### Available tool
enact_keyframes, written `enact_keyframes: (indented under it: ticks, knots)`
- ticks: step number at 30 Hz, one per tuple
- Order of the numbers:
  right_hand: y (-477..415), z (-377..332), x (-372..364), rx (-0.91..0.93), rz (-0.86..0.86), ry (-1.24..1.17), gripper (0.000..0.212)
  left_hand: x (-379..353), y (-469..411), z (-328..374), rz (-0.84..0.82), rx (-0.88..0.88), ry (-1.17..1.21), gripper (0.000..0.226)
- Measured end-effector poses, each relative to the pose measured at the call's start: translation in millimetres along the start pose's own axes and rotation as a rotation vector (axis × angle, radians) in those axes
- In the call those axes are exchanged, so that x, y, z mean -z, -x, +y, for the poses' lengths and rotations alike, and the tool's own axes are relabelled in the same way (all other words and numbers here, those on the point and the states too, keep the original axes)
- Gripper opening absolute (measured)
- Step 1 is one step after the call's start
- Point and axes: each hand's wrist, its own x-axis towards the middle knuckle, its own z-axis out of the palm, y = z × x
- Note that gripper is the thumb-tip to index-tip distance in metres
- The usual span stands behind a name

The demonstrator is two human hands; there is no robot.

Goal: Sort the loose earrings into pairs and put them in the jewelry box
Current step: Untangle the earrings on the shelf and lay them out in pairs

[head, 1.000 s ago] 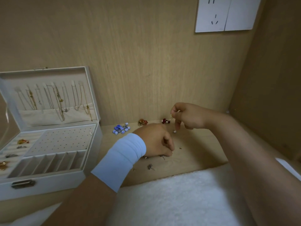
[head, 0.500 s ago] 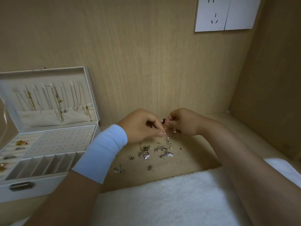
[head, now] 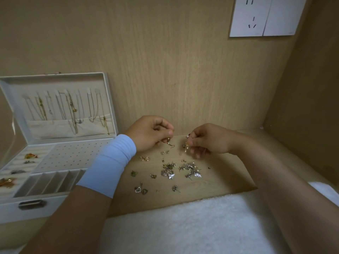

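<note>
A home: wood-panelled nook, wall socket (head: 247, 17), fluffy white blanket (head: 183, 226), jewelry box (head: 55, 143).

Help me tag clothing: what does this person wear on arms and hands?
A wide pale-blue fabric band covers the left wrist and lower forearm. The right arm is bare. The left hand and right hand wear no gloves.

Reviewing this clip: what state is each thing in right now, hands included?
White hinged jewelry box: open, lid upright.
Thin chain necklaces: hanging inside the lid.
White perforated earring panel: no earrings visible in it.
Left hand: pinching a gold hook earring.
Right hand: pinching a small pale earring.
Loose metal earrings: scattered on the wooden surface, outside the box.
White wall socket: nothing plugged in.
</note>
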Motion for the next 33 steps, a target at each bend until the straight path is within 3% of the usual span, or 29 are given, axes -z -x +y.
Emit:
enact_keyframes:
  ticks: [3, 9, 16, 23, 33]
  knots:
    - [0, 0, 1, 0.042, 0.110, -0.052, 0.014, -4, -6, -7, 0.007, -0.005, -0.062, 0.008]
    - [-16, 1, -27, 0.106, 0.090, 0.070, 0.020, -5, -11, -16, 0.046, -0.012, -0.139, 0.007]
    - [-5, -9, -26, 0.050, -0.119, -0.108, 0.016, -4, -10, -17, 0.089, -0.005, -0.131, 0.009]
    - [6, -7, 18, 0.092, 0.257, -0.145, 0.012, -12, -15, -15, 0.025, 0.024, -0.025, 0.017]
    - [6, 8, 28, -0.009, 0.277, -0.048, 0.007, -57, -41, 1, -0.162, 0.048, -0.199, 0.012]
